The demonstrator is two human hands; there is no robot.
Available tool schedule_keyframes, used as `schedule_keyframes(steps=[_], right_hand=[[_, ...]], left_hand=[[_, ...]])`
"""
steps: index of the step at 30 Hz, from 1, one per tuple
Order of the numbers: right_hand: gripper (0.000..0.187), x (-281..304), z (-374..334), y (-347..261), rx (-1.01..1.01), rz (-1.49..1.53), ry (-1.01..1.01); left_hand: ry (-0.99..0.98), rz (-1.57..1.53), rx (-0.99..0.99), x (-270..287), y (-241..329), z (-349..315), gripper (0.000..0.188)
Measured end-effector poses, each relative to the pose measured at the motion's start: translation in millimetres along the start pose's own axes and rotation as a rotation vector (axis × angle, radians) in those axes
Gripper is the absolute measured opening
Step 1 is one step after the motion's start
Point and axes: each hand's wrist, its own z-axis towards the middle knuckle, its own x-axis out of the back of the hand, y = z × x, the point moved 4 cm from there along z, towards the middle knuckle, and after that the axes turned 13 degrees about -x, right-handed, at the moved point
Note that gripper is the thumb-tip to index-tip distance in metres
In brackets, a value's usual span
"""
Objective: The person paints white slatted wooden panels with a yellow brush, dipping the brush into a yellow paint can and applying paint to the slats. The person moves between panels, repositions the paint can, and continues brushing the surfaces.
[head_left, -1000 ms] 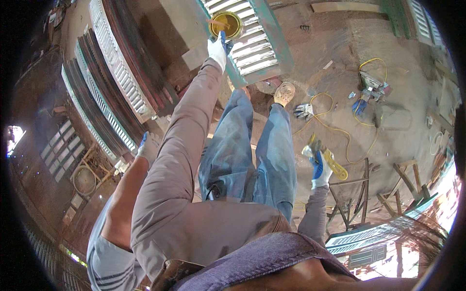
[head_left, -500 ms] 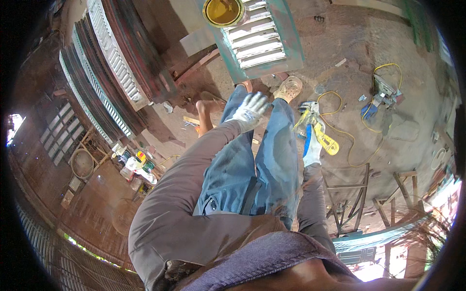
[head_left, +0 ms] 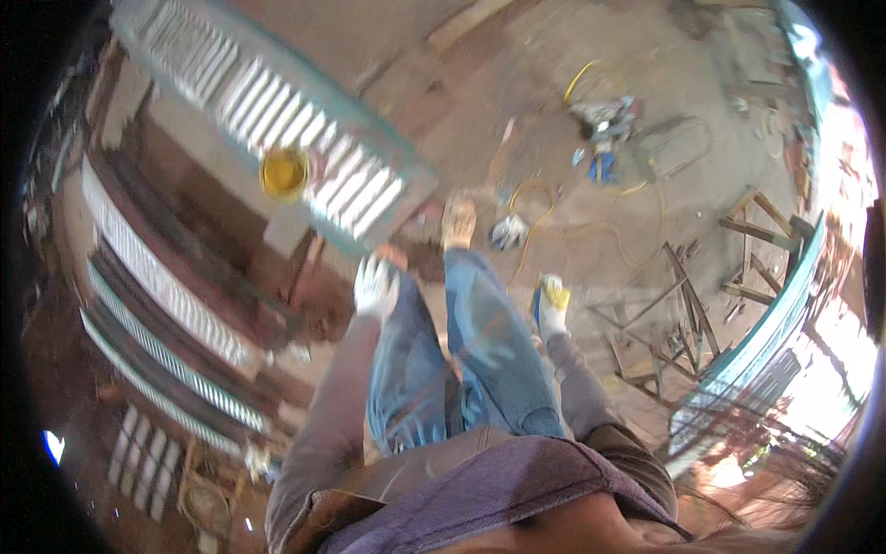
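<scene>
My left hand [head_left: 377, 286], in a white glove, is held over my lower left leg beside the near end of a slatted shutter. Its fingers are stretched out and hold nothing. My right hand [head_left: 553, 319], gloved in white with blue at the edge, is low beside my right leg. A yellow tool [head_left: 556, 294] shows at its fingers; blur hides its exact kind. The green-framed shutter [head_left: 420, 185] with white slats lies in front of my feet. On it stands an open can of yellowish paint [head_left: 284, 173].
Several more shutters [head_left: 166, 268] are stacked at left. On the floor lie a whitish object [head_left: 509, 232] beside a yellow cord [head_left: 529, 187], and a grey power tool [head_left: 604, 118] near a blue item [head_left: 603, 167]. Wooden trestles [head_left: 688, 309] stand at right.
The view has turned, so the shutter and can lie further left. My left hand has come nearer the shutter's end. The right hand still hangs beside my leg with the yellow tool.
</scene>
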Motion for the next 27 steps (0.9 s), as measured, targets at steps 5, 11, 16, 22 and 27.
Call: schedule_keyframes(steps=[5,11,16,22,27], right_hand=[[0.036,33,-23,44,-0.088,0.134,0.210],[0.033,105,-60,33,-0.267,-0.142,0.548],[0.033,124,-107,14,-0.400,0.101,0.610],[0.033,92,-171,19,-0.447,0.188,0.603],[0.033,57,-214,36,-0.443,0.225,0.618]], left_hand=[[-0.321,-0.034,0.637,-32,-98,-162,0.050],[-0.294,0.009,0.446,32,-126,-95,0.045],[-0.244,-0.027,0.191,81,-106,-14,0.041],[-0.229,-0.120,0.044,117,-107,-15,0.037],[-0.300,-0.089,-0.021,117,-154,-35,0.034]])
